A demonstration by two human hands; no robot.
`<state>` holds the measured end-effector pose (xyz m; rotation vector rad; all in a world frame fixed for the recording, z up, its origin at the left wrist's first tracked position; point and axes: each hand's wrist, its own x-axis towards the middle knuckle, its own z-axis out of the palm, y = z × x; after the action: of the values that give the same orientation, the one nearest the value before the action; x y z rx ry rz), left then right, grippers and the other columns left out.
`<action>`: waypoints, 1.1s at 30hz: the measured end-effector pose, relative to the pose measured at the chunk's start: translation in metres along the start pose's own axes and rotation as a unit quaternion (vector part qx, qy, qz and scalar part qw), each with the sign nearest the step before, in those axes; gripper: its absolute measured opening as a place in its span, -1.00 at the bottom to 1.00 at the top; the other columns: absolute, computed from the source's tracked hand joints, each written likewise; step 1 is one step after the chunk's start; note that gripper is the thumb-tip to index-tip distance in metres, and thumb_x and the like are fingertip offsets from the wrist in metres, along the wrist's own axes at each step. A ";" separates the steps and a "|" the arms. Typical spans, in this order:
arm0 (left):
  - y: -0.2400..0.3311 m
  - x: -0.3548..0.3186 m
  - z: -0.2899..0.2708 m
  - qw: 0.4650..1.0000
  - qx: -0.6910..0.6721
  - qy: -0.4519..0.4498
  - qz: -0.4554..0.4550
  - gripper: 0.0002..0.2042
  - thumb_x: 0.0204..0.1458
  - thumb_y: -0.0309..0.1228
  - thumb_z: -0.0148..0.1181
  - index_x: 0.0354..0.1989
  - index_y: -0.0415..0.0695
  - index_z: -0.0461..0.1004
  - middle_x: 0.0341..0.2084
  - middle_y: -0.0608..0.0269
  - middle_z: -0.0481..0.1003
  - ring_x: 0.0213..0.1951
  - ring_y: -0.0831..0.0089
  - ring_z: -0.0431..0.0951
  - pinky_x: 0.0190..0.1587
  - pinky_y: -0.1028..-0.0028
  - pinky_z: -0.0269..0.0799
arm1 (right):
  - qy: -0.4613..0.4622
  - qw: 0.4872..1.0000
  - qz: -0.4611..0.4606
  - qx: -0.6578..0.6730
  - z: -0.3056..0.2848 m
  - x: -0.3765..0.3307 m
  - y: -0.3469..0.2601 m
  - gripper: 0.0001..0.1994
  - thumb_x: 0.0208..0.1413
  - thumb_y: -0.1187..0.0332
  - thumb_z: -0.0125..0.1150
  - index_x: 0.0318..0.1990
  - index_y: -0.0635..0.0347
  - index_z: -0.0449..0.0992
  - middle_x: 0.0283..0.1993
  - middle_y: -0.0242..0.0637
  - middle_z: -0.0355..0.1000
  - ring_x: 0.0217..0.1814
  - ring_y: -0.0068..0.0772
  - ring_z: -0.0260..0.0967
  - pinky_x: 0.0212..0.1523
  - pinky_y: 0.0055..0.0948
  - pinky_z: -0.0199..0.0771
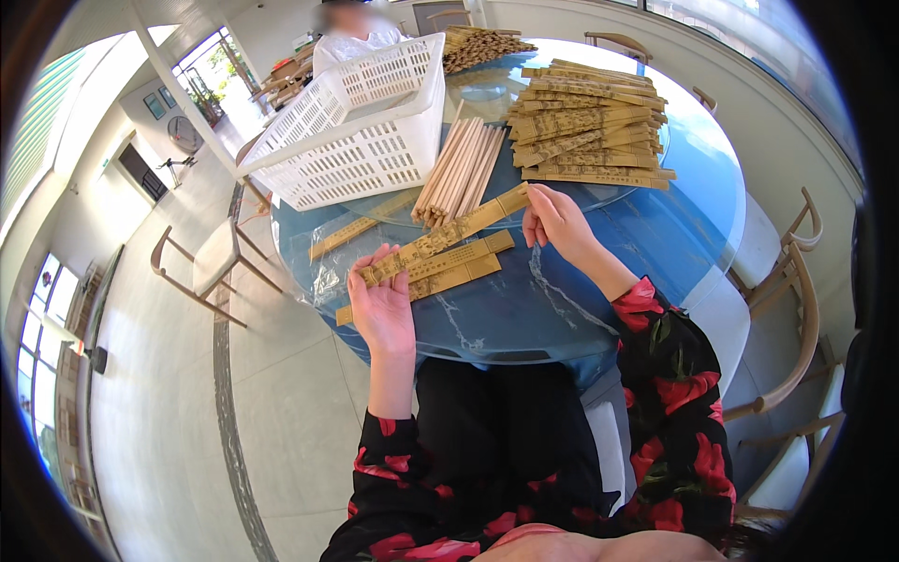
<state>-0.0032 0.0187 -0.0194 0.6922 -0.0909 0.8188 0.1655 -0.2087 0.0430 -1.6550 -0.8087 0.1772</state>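
Note:
A long, flat gold paper sleeve with dark printing is stretched slantwise between my hands above the table. My left hand grips its lower left end, thumb on top. At the upper right end, the fingertips of my right hand pinch it. Two more gold sleeves lie on the table just under the held one, near my left hand. Farther left lies another sleeve beside clear plastic film. Beyond my hands is a pile of plain, pale wooden sticks, like chopsticks.
A white slotted plastic basket stands at the back left of the round blue table. A large heap of gold sleeves lies at the back right, and a further pile behind. Across the table sits a person. Wooden chairs surround it.

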 end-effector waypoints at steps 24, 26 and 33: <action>0.004 0.004 -0.006 0.996 -0.065 -0.031 -0.059 -0.79 0.35 -0.27 -0.08 -0.04 -0.10 0.41 0.10 0.16 0.46 0.09 0.25 0.49 0.14 0.19 0.50 | -0.295 0.757 0.060 0.580 -0.005 -0.001 -0.007 -0.58 0.31 0.04 -0.06 0.11 0.16 0.34 -0.41 -0.28 0.36 -0.36 -0.44 0.22 -0.27 -0.44 0.21; 0.002 0.004 -0.005 0.995 -0.074 -0.038 -0.063 -0.80 0.34 -0.28 -0.07 -0.05 -0.10 0.42 0.09 0.15 0.47 0.09 0.24 0.49 0.15 0.18 0.50 | -0.286 0.762 0.063 0.578 -0.008 -0.003 -0.007 -0.63 0.32 0.08 -0.06 0.07 0.16 0.37 -0.42 -0.30 0.35 -0.38 -0.47 0.21 -0.27 -0.45 0.20; -0.001 0.007 -0.016 0.996 -0.084 -0.026 -0.014 -0.80 0.33 -0.36 -0.06 0.00 -0.16 0.40 0.05 0.11 0.50 0.16 0.18 0.46 0.20 0.16 0.45 | -0.284 0.789 0.070 0.540 -0.012 0.003 0.006 -0.71 0.33 0.26 -0.03 0.08 0.21 0.40 -0.44 -0.35 0.35 -0.37 -0.53 0.27 -0.25 -0.50 0.33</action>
<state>-0.0005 0.0317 -0.0303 0.5545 -0.1948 0.7566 0.1763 -0.2167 0.0420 -0.5260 -0.7740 1.0777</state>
